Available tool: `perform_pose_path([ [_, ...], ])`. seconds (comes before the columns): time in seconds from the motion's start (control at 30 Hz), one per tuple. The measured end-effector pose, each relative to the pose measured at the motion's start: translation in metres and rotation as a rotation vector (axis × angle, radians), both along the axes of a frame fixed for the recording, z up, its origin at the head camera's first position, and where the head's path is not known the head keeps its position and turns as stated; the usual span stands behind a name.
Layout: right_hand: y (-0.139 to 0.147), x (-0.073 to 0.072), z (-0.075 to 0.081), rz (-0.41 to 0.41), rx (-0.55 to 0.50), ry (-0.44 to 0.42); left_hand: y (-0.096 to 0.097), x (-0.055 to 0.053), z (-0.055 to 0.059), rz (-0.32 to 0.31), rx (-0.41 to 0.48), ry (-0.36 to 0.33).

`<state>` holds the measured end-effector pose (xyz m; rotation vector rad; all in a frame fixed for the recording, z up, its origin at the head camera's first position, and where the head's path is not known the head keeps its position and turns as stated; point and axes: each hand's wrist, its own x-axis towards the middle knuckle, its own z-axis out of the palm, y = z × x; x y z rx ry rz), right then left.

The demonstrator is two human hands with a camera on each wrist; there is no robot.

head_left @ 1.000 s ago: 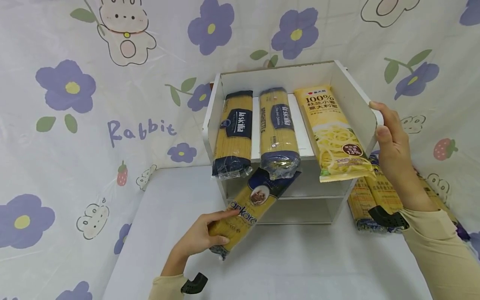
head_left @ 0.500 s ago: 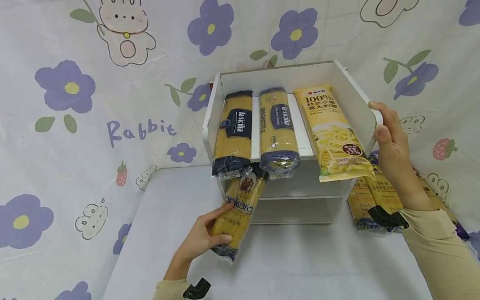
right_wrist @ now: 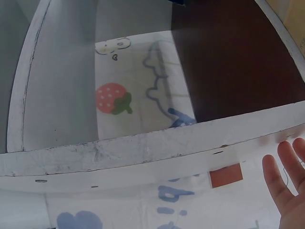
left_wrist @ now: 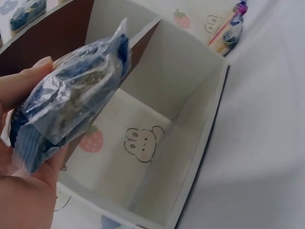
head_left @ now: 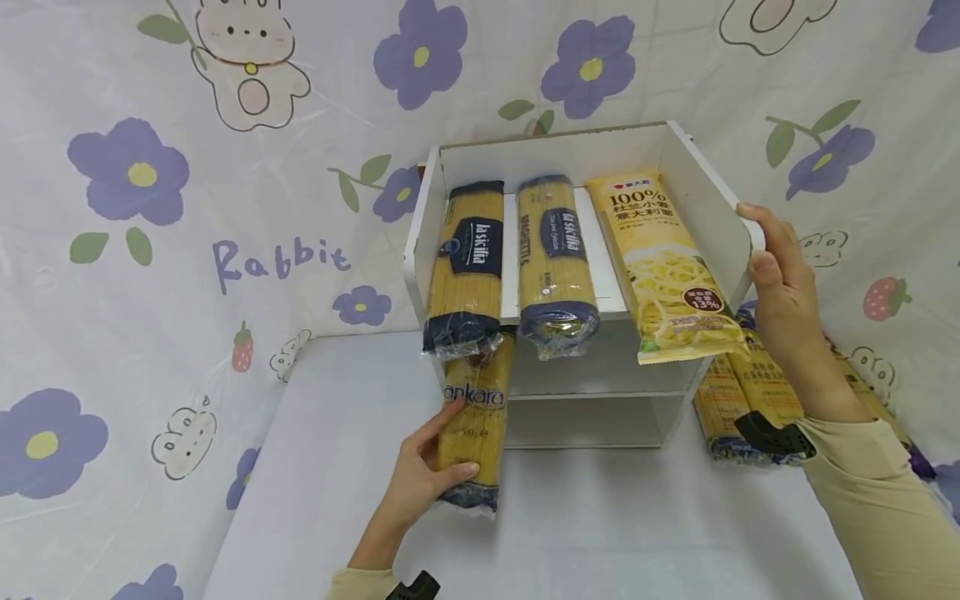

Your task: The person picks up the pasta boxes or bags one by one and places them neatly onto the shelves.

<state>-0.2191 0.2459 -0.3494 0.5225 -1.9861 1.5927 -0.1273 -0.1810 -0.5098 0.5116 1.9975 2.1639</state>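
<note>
My left hand [head_left: 420, 468] grips a yellow ankara spaghetti packet [head_left: 477, 429] near its lower end, thumb on one side and fingers on the other. The packet's far end passes under the top shelf into the left part of the middle compartment, hidden there. Up close in the left wrist view, the crinkled clear and blue end of that spaghetti packet [left_wrist: 71, 90] faces the camera. My right hand [head_left: 786, 302] holds the front edge of the white shelf unit's right side panel [head_left: 711, 196], thumb in front. In the right wrist view, its fingers [right_wrist: 276, 183] extend beside the panel.
On the top shelf lie two la sicilia spaghetti packets [head_left: 474, 262] and a yellow noodle packet [head_left: 667, 271], their ends overhanging the front edge. Several more pasta packets [head_left: 731, 408] lie on the white table [head_left: 330, 417] to the right of the unit.
My left hand has turned the ankara spaghetti packet from slanted to nearly straight and moved its far end leftward and deeper under the top shelf. The right hand stays in place.
</note>
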Motion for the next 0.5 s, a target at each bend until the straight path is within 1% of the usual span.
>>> perform_pose_path([
  [0.23,0.001,-0.002,-0.002,0.007,-0.008,0.019,0.012,0.004,-0.004,0.053,0.061,-0.005],
  [0.4,0.003,-0.003,-0.004,-0.007,-0.005,0.022,0.017,0.005,-0.008,0.074,0.084,-0.028],
  [0.5,0.003,-0.004,-0.004,-0.002,-0.008,0.021,0.019,0.005,-0.011,0.079,0.088,-0.041],
])
